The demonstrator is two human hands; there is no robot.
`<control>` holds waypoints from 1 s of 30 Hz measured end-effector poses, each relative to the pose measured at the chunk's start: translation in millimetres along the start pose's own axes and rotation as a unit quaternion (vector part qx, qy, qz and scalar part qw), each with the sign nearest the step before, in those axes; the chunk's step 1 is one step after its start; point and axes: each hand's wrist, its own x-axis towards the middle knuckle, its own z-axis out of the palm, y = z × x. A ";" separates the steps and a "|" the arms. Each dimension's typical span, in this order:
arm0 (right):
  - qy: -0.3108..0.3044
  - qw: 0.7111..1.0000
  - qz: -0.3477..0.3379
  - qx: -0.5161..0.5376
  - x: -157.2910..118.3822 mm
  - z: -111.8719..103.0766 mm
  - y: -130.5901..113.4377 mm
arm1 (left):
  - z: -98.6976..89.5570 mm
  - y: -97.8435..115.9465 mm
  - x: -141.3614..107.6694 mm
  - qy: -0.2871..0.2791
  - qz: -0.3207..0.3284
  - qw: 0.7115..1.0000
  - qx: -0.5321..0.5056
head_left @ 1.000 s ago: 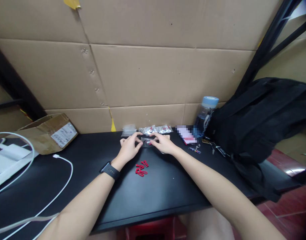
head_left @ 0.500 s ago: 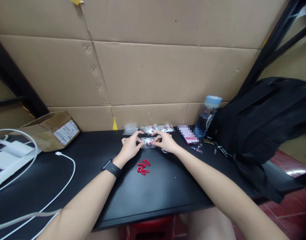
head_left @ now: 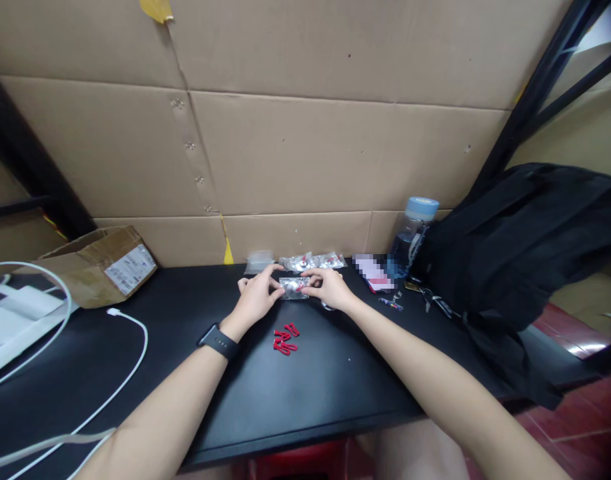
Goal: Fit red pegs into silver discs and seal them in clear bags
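Between my two hands is a small clear plastic bag (head_left: pixel 293 289) with something silvery and red inside. My left hand (head_left: pixel 259 293) pinches its left end between thumb and fingers. The right end is gripped the same way by my right hand (head_left: pixel 328 288). Several red cord loops (head_left: pixel 285 339) lie on the black table just in front of the hands. Behind the hands, more filled clear bags (head_left: pixel 305 262) lie in a row along the cardboard wall. A stack of flat clear bags (head_left: pixel 260 261) sits to their left.
On the right stand a blue-lidded bottle (head_left: pixel 416 233) and a black backpack (head_left: pixel 525 240), with keys (head_left: pixel 427 298) and a small keychain (head_left: pixel 390 304) nearby. An open cardboard box (head_left: pixel 105 267), a white cable (head_left: pixel 144 347) and a white charger (head_left: pixel 25 303) are at left.
The view has tilted slightly, so everything sits a little lower in the picture. Both hands keep their hold on the bag, which now looks flatter and more spread between them.
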 end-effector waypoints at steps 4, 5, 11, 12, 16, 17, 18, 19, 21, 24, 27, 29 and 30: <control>-0.010 0.999 0.007 -0.032 -0.7 1.0 0.9 | -0.7 4.3 -0.5 0.008 -0.002 1.000 0.001; -0.014 0.999 0.002 -0.030 -1.2 1.5 1.1 | -0.7 5.4 -0.7 0.009 -0.002 1.000 0.001; -0.019 1.000 0.005 0.011 -0.3 4.5 5.9 | 1.2 6.1 -1.7 0.003 0.000 1.000 -0.004; -0.018 1.000 0.008 0.024 0.9 5.1 8.0 | 1.5 6.1 -2.0 0.001 0.003 1.000 -0.005; -0.015 0.994 0.013 0.106 7.6 5.8 19.2 | 0.3 6.9 -2.6 -0.001 0.007 1.000 -0.002; -0.011 0.992 0.011 0.128 9.8 4.7 22.2 | -0.9 7.1 -2.6 0.001 0.006 1.000 0.001; -0.003 0.989 0.009 0.145 12.3 2.5 25.1 | -2.4 7.1 -2.7 0.004 0.007 1.000 0.006; 0.010 0.988 0.010 0.153 15.3 -0.7 28.0 | -4.1 6.9 -2.8 0.004 0.008 1.000 0.013; 0.057 0.990 0.029 0.129 23.5 -10.6 33.3 | -7.8 6.5 -3.5 -0.005 0.019 0.999 0.032; 0.135 0.986 0.080 0.050 40.7 -30.9 40.1 | -13.3 6.6 -5.7 -0.050 0.051 0.996 0.045; 0.171 0.978 0.119 -0.006 58.0 -46.2 45.3 | -18.7 7.6 -8.7 -0.089 0.093 0.991 0.039; 0.184 0.973 0.135 -0.037 65.4 -47.4 48.3 | -22.2 7.6 -10.7 -0.106 0.118 0.987 0.037; 0.193 0.970 0.137 -0.060 67.3 -45.1 49.8 | -23.8 7.1 -11.6 -0.119 0.129 0.984 0.034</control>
